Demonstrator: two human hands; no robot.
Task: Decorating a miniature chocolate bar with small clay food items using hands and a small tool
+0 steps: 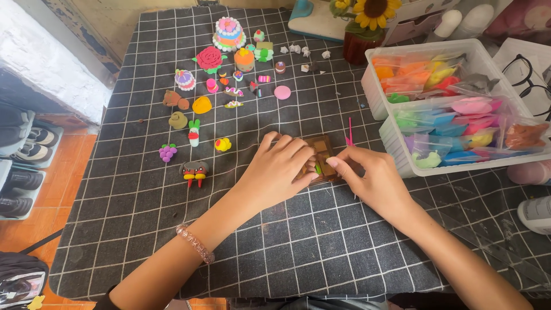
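Head view: we see the left hand [279, 172] lying curled over a small brown clay slab [322, 156], fingers pressing it down, while the right hand [373, 181] pinches at its edge. The slab sits just left of two clear bins [376, 95] of coloured clay bags. Beyond it some twenty-odd finished miniatures [221, 74] already stand; this piece looks only partly shaped.
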